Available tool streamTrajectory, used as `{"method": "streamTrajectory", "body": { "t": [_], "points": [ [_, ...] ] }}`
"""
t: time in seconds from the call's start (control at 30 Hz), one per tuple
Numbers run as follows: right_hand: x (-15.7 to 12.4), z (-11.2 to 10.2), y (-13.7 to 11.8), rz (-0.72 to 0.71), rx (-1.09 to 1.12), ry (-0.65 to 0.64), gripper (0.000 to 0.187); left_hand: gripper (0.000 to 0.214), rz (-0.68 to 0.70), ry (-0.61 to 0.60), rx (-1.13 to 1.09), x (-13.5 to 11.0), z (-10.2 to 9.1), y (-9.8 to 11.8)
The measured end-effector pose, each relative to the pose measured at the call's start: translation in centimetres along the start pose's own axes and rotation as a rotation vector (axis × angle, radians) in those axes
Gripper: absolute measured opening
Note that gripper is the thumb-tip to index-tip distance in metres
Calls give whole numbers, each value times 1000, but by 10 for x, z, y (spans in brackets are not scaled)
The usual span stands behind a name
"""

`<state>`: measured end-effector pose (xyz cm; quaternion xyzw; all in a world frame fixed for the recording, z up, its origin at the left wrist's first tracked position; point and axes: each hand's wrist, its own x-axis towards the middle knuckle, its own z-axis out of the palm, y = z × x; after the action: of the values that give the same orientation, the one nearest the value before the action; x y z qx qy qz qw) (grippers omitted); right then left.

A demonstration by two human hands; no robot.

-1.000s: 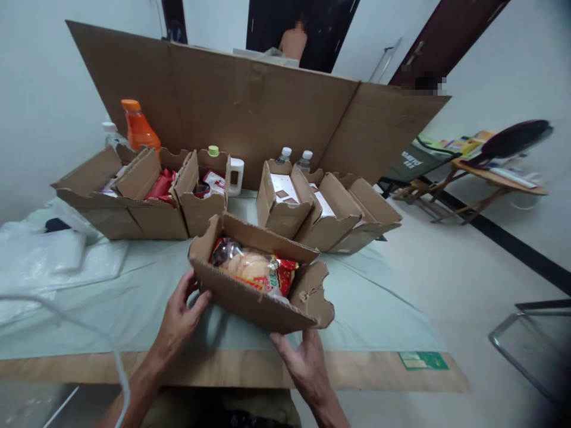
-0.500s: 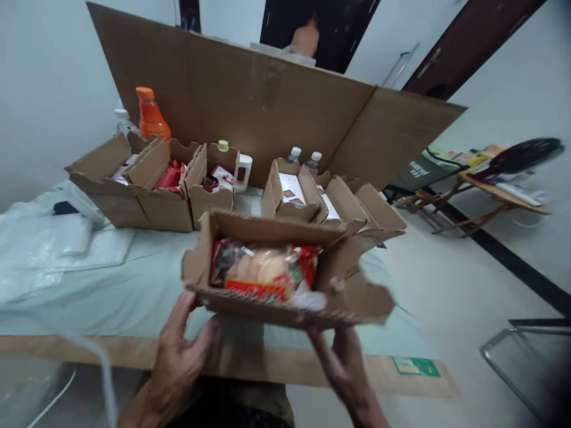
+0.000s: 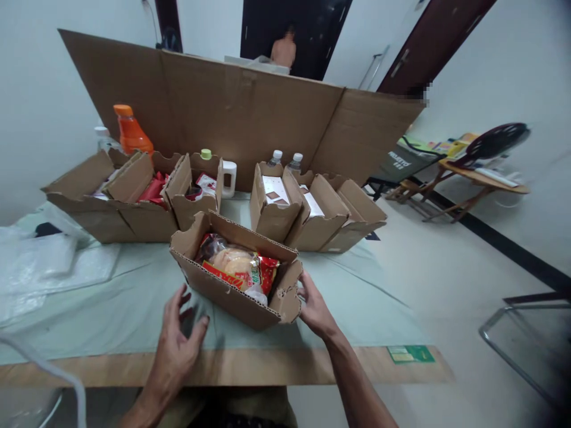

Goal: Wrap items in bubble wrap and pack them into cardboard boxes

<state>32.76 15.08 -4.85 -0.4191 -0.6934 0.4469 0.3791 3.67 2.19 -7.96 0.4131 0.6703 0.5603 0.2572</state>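
A cardboard box [image 3: 223,284] without a lid stands turned at an angle on the cloth in front of me. Inside it lies a clear-and-red packet of round, pale baked goods [image 3: 236,261], with a bit of whitish plastic at its near end. My right hand [image 3: 316,308] grips the box's right end, its fingertips partly hidden behind the cardboard. To the left of the box, my left hand [image 3: 182,333] is apart from it, thumb and fingers spread around nothing.
Behind stand cardboard bins at left [image 3: 147,223] and right [image 3: 276,220], holding packets and white boxes. An orange bottle [image 3: 132,135] and a tall cardboard panel [image 3: 232,113] are farther back. Clear plastic bags [image 3: 57,261] lie left. A person [image 3: 284,52] is beyond the panel.
The box has come down and toward the left, and has turned at an angle. My left hand has let go of it; my right hand has moved from its near side to its right end.
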Motion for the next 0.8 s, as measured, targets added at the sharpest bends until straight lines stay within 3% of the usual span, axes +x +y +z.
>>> {"method": "streamTrajectory", "body": {
  "t": [0.07, 0.13, 0.27, 0.4, 0.57, 0.8],
  "points": [
    [19, 5, 0, 29, 111, -159, 74, 74, 67, -75, -3, -14, 16, -1],
    [27, 7, -1, 43, 161, -228, 66, 77, 141, -126, 4, -19, 35, 1],
    [15, -2, 7, 24, 169, -100, 59, 85, 268, -230, 54, -19, 68, 4],
    [7, -6, 15, -5, 100, 32, 47, 93, 326, -232, 110, -15, 86, 1],
    [13, 10, 14, -13, 40, 112, 45, 95, 318, -242, 121, -3, 90, -1],
    [4, 27, 3, -79, -89, 158, 28, 88, 281, -262, 111, 20, 76, 2]
  ]
}}
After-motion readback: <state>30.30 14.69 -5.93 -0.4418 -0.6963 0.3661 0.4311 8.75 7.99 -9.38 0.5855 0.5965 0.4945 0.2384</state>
